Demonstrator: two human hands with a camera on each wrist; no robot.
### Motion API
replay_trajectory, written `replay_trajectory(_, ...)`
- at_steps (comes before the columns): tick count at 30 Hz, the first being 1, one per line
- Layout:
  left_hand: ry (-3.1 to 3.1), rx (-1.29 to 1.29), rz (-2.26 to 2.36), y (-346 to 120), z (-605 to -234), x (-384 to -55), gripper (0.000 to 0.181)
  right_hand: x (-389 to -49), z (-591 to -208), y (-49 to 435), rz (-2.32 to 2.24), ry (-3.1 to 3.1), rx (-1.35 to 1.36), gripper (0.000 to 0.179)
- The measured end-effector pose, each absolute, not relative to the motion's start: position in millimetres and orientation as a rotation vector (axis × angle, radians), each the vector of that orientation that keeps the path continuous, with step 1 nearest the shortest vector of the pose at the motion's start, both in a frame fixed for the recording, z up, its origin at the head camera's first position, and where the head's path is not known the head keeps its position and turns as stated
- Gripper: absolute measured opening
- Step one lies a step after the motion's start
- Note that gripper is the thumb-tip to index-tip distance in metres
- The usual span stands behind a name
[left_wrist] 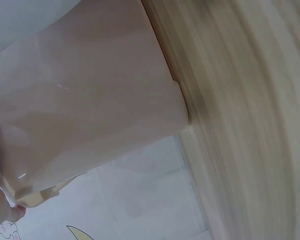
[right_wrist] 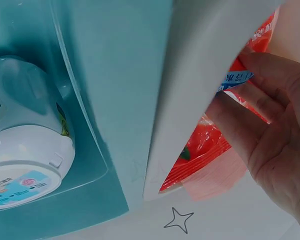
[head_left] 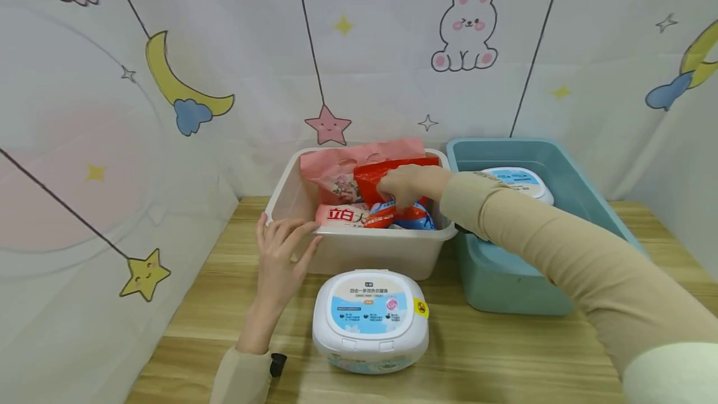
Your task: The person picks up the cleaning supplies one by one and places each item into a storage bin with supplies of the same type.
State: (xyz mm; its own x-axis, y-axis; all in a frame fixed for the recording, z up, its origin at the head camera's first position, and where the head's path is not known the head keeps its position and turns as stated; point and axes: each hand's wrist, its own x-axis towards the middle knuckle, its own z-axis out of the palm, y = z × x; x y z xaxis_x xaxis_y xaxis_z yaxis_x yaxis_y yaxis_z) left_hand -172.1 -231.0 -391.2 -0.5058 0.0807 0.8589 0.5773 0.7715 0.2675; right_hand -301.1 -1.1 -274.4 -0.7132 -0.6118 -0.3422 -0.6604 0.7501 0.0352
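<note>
Bin (head_left: 370,253), white, stood on the wood-grain table (head_left: 219,292), loaded with soft packs. Hands apart. Right hand (head_left: 405,182) was down inside, thumb and fingers pinching a red-and-blue packet (right_wrist: 235,78) near the bin's front right, ahead of a red bag (head_left: 367,182). Left hand (head_left: 283,254) lay at the near left corner, fingers fairly straight on the rim; how hard it pressed, could not tell. Risks, as judged: pinch seemed to take little of the glossy film, so a sharp tug could have slipped or torn it; red bag and pink bag (head_left: 331,170) crowded close and could have been dragged along. Teal bin (head_left: 516,282) stood just beside, under the right sleeve (head_left: 561,251), liable to a knock. White tub (head_left: 367,323) sat close in front, exposed if the loaded bin slid forward.
</note>
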Motion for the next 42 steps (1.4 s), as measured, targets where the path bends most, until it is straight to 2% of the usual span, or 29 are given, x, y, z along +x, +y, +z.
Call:
replay_trajectory(20, -2.032, -0.495, -0.668, -229.5, -388.2, -171.5, 0.025, -294.2, -264.7, -1.7, 0.196, 2.567, -0.929, 0.034)
replay_trajectory(27, -2.019, -0.496, -0.689, -229.8, -387.1, -171.3, 0.027, -293.9, -259.3, 3.1, 0.155, 2.572, -0.904, 0.041)
replay_trajectory(35, -2.010, -0.507, -0.663, -230.0, -387.1, -170.7, 0.025, -292.1, -252.7, 9.7, 0.095, 2.577, -0.893, 0.032)
replay_trajectory(42, -2.009, -0.509, -0.663, -229.1, -388.3, -171.3, 0.022, -287.2, -248.2, 14.4, 0.173, 2.606, -0.872, 0.034)
